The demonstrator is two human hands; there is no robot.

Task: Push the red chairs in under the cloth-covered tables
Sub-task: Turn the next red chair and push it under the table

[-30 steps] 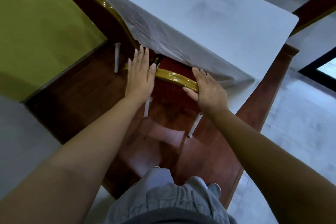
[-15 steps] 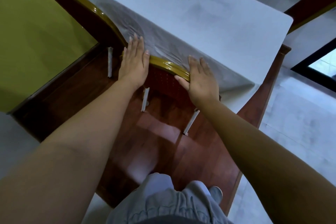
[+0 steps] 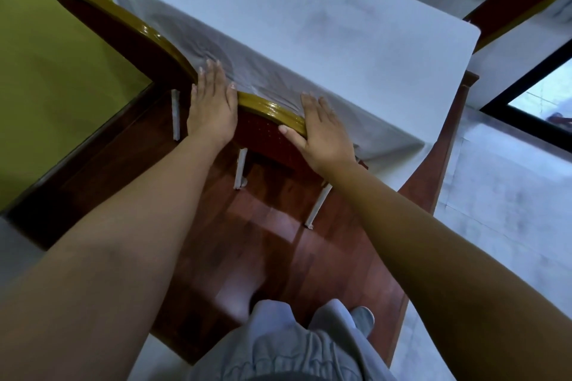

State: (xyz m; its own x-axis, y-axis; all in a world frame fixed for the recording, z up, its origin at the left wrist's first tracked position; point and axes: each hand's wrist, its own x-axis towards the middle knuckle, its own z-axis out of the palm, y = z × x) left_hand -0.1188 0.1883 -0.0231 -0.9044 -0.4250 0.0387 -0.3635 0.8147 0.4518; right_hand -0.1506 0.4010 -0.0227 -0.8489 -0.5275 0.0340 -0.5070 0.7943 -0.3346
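Pressing red chair (image 3: 263, 133) home under cloth-covered table (image 3: 325, 18): left hand (image 3: 213, 108) and right hand (image 3: 322, 133) flat on gold top rail (image 3: 272, 110), fingers straight, gripping nothing. Backrest against cloth edge, seat hidden beneath. Likely last shove; next, lift off. Second chair (image 3: 123, 37) close at left; cloth bunched at rail.

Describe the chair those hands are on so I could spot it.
Find the long table under a white cloth; red chairs with gold rims line its near side. The chair meant sits nearest the corner, left hand and right hand flat on its top rail; its neighbour to the left is untouched.
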